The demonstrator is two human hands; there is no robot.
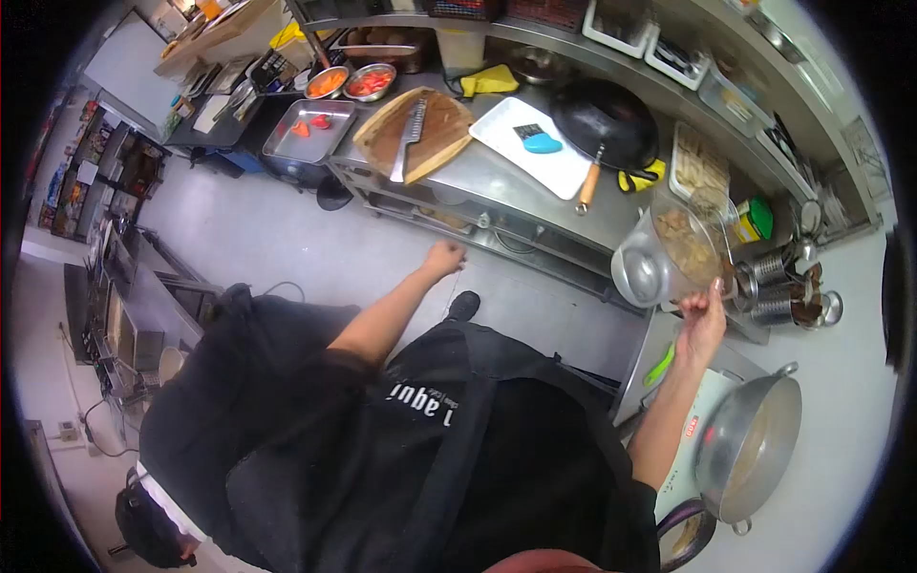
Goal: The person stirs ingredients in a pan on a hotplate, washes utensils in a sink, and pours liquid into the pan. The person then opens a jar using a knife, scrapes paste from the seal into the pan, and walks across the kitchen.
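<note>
My right hand [704,320] reaches to the right end of the steel counter, thumb and fingers closed on the near edge of a see-through container [659,272]. Brown food pieces [688,244] fill part of it. In front of my body, over the floor, hangs my left hand [446,258] with its fingers curled in; nothing shows in it. Nearest to that hand is the front of the counter, where a knife [411,138] lies on a wooden cutting board [373,143].
On the counter are a white board [506,115] with a blue-handled brush [540,140], a black wok [607,119], a tray [287,143] and bowls of cut vegetables [371,82]. A large metal pot [712,449] stands at my right. Another person [153,520] is at my left.
</note>
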